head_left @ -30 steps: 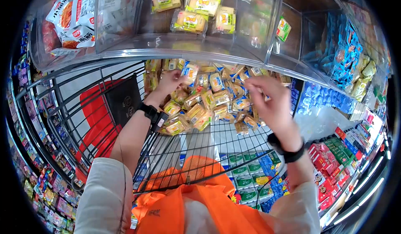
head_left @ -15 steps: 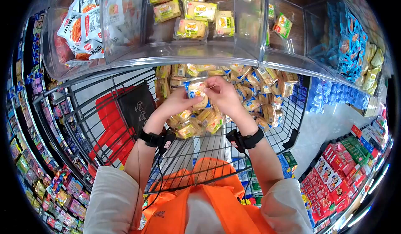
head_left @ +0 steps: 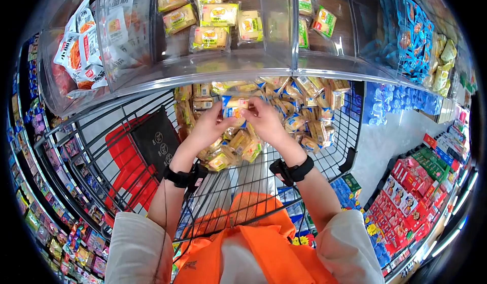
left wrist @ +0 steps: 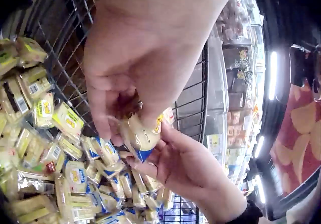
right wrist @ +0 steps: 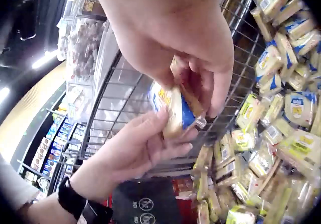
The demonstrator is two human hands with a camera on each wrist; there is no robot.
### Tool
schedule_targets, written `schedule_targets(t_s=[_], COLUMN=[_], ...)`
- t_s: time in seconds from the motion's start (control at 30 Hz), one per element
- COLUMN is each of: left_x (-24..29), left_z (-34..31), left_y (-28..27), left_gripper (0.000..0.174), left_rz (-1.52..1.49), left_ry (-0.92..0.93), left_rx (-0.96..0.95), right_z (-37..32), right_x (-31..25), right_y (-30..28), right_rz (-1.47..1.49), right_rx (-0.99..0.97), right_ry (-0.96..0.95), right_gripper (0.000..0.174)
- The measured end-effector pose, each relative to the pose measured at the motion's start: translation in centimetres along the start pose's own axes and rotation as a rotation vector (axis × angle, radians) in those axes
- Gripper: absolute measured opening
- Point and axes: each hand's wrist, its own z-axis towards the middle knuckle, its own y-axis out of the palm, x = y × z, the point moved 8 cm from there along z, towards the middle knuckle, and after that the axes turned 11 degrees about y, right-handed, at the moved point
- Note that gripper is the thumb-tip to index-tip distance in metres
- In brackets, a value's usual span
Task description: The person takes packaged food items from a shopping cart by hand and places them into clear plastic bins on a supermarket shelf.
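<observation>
Both hands meet over a shopping cart and hold one wrapped snack cake packet with a blue, yellow and white label. My left hand grips its left side, and my right hand pinches the opposite side. In the left wrist view, clear wrapper and pale yellow cake show between the fingers. From the right wrist, the packet's blue end faces outward. Beneath the hands lies a heap of similar packets, some labelled blue and others green-yellow.
Clear plastic bins stand across the cart's far end, holding green-labelled packets, white noodle-like snack pouches and blue packets. A red child seat with a black panel is at the cart's left. Red boxes are stacked right.
The right hand came in from the right to join the left on the blue-labelled packet, which was lifted from the heap. Since half a second ago, both hands have stayed on it.
</observation>
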Motion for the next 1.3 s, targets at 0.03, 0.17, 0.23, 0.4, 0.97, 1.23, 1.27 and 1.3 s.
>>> schedule_targets(t_s=[0.03, 0.17, 0.23, 0.4, 0.97, 1.23, 1.27, 1.3], left_x=[0.3, -1.3, -2.4, -8.6, -15.2, -10.5, -12.4, -15.6], left_z=[-0.1, 0.0, 0.3, -0.6, -1.8, -2.1, -2.3, -2.1], left_y=[0.0, -0.1, -0.6, 0.0, 4.3, 5.0, 5.6, 6.8], left_gripper=[0.032, 0.025, 0.019, 0.026, 0.033, 0.043, 0.043, 0.041], left_rz=[0.067, 0.201, 0.416, 0.486, 0.659, 0.633, 0.636, 0.603], left_ry=[-0.002, 0.006, 0.022, -0.085, -0.230, -0.196, -0.221, -0.228], left_rx=[-0.026, -0.031, -0.015, -0.110, -0.224, -0.283, -0.283, -0.261], right_z=[-0.3, -0.5, -2.1, -3.8, -6.4, -3.8, -3.9, -4.1], right_x=[0.8, 5.2, 4.7, 7.3, 7.8, 7.3, 8.3, 8.5], right_y=[0.5, -1.0, -4.6, -10.9, -15.6, 1.4, 3.3, 4.2], right_rz=[0.004, 0.026, -0.015, -0.639, -0.873, -0.698, -0.665, -0.657], right_rx=[-0.005, 0.243, 0.476, 0.467, 0.841, 0.088, -0.059, -0.084], right_ry=[0.009, 0.092, 0.124, 0.230, 0.204, 0.050, 0.122, 0.124], right_gripper=[0.022, 0.018, 0.019, 0.029, 0.055, 0.056, 0.055, 0.055])
